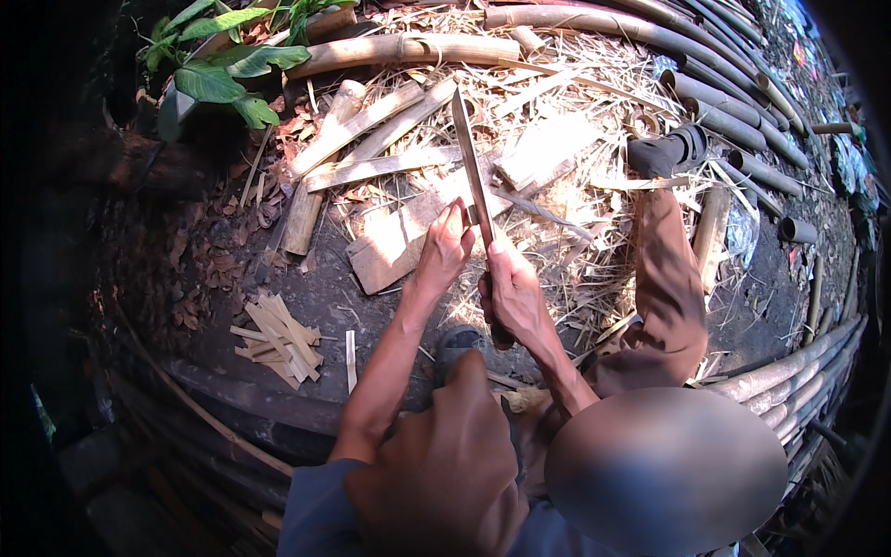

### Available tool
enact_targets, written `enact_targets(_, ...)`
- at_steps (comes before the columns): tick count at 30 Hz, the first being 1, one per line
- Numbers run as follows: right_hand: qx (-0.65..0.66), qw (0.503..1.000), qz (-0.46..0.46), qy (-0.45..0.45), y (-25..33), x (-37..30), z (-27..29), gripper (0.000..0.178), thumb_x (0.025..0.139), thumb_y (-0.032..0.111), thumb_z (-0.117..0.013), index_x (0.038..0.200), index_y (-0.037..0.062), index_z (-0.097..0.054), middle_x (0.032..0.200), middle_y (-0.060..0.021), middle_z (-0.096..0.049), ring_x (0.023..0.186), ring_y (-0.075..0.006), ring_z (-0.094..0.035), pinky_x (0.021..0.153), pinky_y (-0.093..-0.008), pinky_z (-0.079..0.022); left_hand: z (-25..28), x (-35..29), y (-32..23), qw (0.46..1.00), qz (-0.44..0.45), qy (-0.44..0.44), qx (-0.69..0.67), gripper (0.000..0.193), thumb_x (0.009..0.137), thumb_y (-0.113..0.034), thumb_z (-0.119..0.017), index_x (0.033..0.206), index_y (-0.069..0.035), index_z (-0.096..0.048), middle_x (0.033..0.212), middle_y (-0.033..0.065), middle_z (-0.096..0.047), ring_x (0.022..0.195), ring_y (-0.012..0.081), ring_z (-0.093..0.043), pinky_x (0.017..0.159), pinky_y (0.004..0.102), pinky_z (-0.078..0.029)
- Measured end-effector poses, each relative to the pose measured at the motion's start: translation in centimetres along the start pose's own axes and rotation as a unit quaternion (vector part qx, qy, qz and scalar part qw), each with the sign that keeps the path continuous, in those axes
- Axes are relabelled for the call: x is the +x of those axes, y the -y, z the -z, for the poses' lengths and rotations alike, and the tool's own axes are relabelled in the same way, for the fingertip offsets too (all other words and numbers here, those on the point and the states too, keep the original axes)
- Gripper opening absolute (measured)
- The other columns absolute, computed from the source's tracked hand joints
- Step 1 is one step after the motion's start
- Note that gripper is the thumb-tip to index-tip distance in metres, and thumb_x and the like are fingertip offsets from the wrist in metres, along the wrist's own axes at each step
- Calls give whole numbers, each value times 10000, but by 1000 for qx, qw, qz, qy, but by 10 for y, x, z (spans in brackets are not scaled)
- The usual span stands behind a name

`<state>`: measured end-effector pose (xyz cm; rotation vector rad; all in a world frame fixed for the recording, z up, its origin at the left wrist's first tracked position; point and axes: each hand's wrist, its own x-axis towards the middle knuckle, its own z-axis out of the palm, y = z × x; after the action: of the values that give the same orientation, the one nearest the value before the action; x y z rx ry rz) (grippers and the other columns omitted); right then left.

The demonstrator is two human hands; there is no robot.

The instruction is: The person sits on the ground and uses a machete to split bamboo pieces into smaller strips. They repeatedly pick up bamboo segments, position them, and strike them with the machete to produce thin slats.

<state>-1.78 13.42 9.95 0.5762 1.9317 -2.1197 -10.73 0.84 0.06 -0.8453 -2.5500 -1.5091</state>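
Observation:
My right hand (513, 288) is wrapped round the handle of a long machete (471, 162). Its blade points up and away from me, leaning slightly left, and the dark handle end sticks out below my fist. Close against the left side of the blade, my left hand (445, 246) pinches a small bamboo piece (471, 214), mostly hidden by the fingers. Beneath both hands lies a flat wooden board (394, 246) among shavings. A pile of short split bamboo slats (283, 339) rests on the ground left of my left forearm, with a single slat (351, 360) beside it.
Split and whole bamboo lengths (371, 130) lie ahead, near a thick bamboo pole (408, 51). Cut bamboo tubes (724, 121) are stacked at the far right. Shavings (580, 251) cover the ground by my outstretched right leg. Green leaves (218, 79) hang at the far left.

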Motion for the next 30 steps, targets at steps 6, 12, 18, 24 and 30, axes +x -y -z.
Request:
enact_targets(6, 61, 994, -83, 29, 11, -5, 3, 363, 1035, 395, -374, 943, 55, -463, 642, -22, -491, 502, -109, -468, 447, -270, -401, 1, -2, -12, 998, 60, 2, -20, 406, 935, -139, -525, 1212, 153, -470, 861, 293, -613, 832, 457, -612, 725, 451, -494)
enact_targets(12, 69, 997, -35, 16, 0, -3, 5, 361, 1034, 388, -381, 943, 50, -469, 642, -20, -493, 504, -105, -466, 447, -270, -398, -3, 3, -11, 1000, 4, -10, -5, 364, 924, -78, -529, 1212, 138, -476, 918, 292, -607, 816, 463, -601, 703, 452, -488)
enact_targets(18, -29, 994, 101, -19, -11, 2, 0, 367, 1041, 311, -401, 1233, 23, -525, 614, 6, -439, 526, -78, -410, 476, -266, -362, -1, 5, -4, 1000, -4, 9, -20, 271, 936, -152, -515, 1049, 94, -514, 876, 278, -553, 807, 462, -547, 725, 507, -456)
enact_targets(24, -117, 984, 126, -38, -5, 2, -3, 414, 1028, 217, -409, 1405, 47, -442, 675, -174, -549, 568, -164, -497, 584, -338, -462, -2, 3, 1, 996, -65, -13, 56, 254, 931, -157, -480, 1107, 18, -531, 964, 229, -605, 855, 438, -573, 744, 492, -453)
enact_targets(30, -134, 980, 143, -31, 2, 4, -8, 422, 1039, 270, -399, 1406, 68, -447, 629, -106, -472, 553, -126, -460, 546, -300, -422, -4, 5, -14, 997, -53, -44, 36, 217, 914, -147, -477, 1063, 9, -500, 904, 239, -568, 809, 450, -559, 700, 519, -441)
